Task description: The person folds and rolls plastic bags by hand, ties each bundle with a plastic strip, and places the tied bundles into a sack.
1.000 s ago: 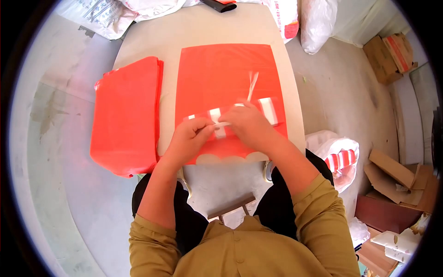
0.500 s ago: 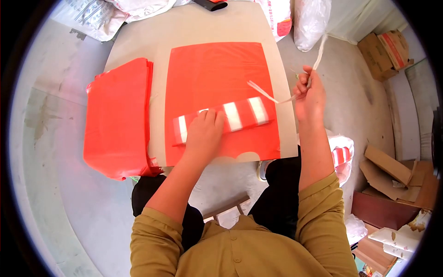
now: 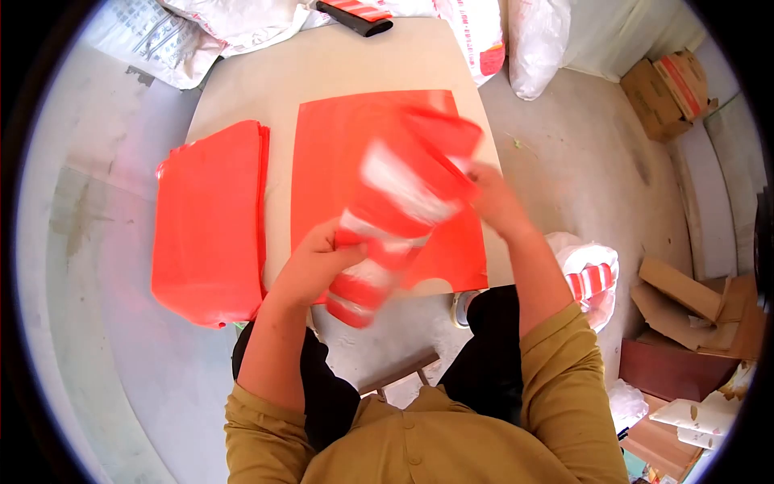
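A folded bundle of red-and-white striped plastic bags (image 3: 407,187) is lifted at a slant over the table, smeared by motion. My left hand (image 3: 321,260) is closed on its lower side, the thumb lying across the stripes. At the bundle's upper right end is my right hand (image 3: 496,200), fingers drawn together. Red plastic and a bit of white show beside those fingers, but what they grip is too blurred to make out. Beneath lies a flat red plastic sheet (image 3: 326,153), partly covered by the bundle. A thick stack of red plastic bags (image 3: 210,230) sits to the left.
The tan tabletop (image 3: 274,68) has a black object (image 3: 359,20) at its far edge. White sacks (image 3: 242,28) crowd behind it. A white bag with striped bundles (image 3: 592,278) stands by my right side. Cardboard boxes (image 3: 665,93) lie farther right.
The striped bundle has come up off the red sheet and turned to a slant, gripped by my left hand. My right hand has moved in leftward to it; the white string it held no longer shows clearly.
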Available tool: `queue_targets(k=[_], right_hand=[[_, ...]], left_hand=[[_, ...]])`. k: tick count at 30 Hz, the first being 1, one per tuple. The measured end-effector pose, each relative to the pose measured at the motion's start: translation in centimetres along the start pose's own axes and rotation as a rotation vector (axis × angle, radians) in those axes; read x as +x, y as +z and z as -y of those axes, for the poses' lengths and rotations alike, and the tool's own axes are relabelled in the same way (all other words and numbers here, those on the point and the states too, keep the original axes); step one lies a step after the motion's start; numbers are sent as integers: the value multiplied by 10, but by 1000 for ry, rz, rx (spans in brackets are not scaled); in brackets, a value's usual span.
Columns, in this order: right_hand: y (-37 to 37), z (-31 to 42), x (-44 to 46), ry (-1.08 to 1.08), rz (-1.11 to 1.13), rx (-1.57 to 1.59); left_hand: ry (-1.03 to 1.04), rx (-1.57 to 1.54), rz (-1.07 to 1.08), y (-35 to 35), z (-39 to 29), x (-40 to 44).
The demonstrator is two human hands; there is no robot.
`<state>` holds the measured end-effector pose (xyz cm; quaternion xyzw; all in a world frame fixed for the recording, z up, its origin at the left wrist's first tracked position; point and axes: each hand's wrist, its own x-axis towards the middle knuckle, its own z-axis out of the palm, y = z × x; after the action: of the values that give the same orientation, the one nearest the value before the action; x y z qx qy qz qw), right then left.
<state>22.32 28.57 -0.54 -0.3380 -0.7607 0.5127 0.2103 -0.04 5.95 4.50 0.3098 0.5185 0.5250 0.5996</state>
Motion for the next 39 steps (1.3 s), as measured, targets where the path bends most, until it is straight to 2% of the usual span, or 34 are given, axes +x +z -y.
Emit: queue_targets(k=[1, 3, 6, 9, 11, 14, 17, 18, 20, 21, 24, 27, 29, 33, 39], right_hand=[[19, 22, -6, 24, 159, -2], [57, 29, -10, -67, 384, 113], [81, 47, -16, -13, 429, 118], [90, 42, -8, -9, 368, -185], [87, 37, -1, 6, 432, -397], [76, 30, -1, 35, 512, -597], [67, 48, -3, 132, 562, -611], [64, 54, -4, 175, 575, -593], [65, 37, -3, 75, 525, -407], [67, 38, -3, 26, 497, -312], [75, 50, -7, 149, 444, 138], [82, 53, -6, 114, 459, 369], [85, 47, -4, 61, 474, 381], [95, 51, -4, 9, 412, 487], [130, 47, -7, -311, 201, -112]], left_hand=[[7, -81, -11, 0, 3, 0], [17, -244, -30, 2, 11, 1], [-32, -189, -135, -7, 19, 9], [-55, -133, -233, -13, 25, 13], [-61, -39, -270, -25, 36, 15], [-32, 484, -424, -27, 38, 12], [158, 1009, -511, -37, 43, 13], [108, 1072, -526, -35, 38, 10], [6, 1197, -559, -29, 22, 3], [15, 1207, -556, -30, 22, 2], [47, 1186, -529, -34, 29, 1], [84, 1046, -458, -35, 46, 5], [98, 929, -391, -31, 52, 7], [206, 1012, -454, -26, 49, 7], [368, 844, -515, -21, 42, -1]])
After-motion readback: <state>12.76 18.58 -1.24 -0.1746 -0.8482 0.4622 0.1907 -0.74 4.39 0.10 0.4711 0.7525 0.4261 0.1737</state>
